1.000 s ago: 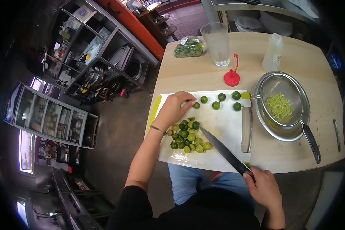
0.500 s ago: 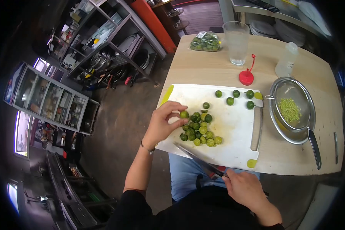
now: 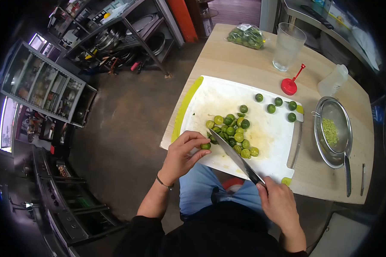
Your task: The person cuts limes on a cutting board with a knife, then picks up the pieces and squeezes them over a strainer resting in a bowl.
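Observation:
My left hand [image 3: 182, 155] pinches a small green lime [image 3: 206, 146] between thumb and fingertips, near the close left edge of a white cutting board [image 3: 218, 92]. Wrapped round the handle of a kitchen knife [image 3: 236, 157], my right hand [image 3: 279, 204] sits at the board's near side. The blade slants up and left over the board, its tip close to the held lime. Beside and partly behind the blade lies a pile of limes [image 3: 230, 131], several cut in half with pale green flesh showing. Several whole limes [image 3: 271, 109] are spread at the far right corner.
Right of the board, a mesh strainer [image 3: 348, 171] holding pale seeds rests on a metal bowl [image 3: 319, 147]. Behind stand a red cap with spout [image 3: 289, 87], a translucent bottle [image 3: 332, 81], a tall glass [image 3: 288, 47] and a bag of limes [image 3: 246, 37]. A thin metal tool [image 3: 363, 180] lies far right.
The knife has risen from the board's near edge to over the board, its tip beside the pile. My left hand has drawn nearer to me with a lime in its fingers. The view has shifted.

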Demonstrator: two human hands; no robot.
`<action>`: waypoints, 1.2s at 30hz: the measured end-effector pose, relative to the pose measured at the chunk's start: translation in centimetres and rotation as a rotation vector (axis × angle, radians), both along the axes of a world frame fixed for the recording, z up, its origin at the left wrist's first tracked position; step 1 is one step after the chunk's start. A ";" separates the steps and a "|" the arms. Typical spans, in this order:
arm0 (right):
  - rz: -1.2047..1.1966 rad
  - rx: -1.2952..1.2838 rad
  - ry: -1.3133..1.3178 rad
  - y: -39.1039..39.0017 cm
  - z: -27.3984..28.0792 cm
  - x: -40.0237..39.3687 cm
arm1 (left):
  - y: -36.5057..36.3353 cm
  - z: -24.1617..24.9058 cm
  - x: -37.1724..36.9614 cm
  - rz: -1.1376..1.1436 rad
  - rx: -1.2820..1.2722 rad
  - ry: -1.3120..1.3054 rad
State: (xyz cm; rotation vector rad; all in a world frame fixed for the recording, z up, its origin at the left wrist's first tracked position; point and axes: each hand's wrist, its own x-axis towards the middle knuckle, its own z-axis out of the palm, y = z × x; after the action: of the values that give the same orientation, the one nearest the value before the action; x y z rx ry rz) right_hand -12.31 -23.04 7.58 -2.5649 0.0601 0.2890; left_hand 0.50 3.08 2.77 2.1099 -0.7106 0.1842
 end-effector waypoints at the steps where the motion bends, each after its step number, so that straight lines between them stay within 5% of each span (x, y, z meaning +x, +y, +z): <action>1: -0.004 -0.009 0.005 0.1 0.0 0.0 | -0.2 -0.3 0.0 -0.004 -0.009 0.005; 18: 0.120 -0.157 0.045 1.5 2.0 0.8 | -1.1 -2.6 -0.1 0.147 -0.044 -0.327; 36: 0.233 -0.143 -0.006 5.2 0.7 7.2 | -1.8 -2.5 -0.6 0.211 -0.059 -0.226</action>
State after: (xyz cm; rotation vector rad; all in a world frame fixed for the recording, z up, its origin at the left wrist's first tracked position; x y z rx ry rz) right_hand -5.15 -17.86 8.33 -2.7170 -0.2300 0.3765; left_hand -0.12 1.30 0.24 2.1259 -0.6031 0.5599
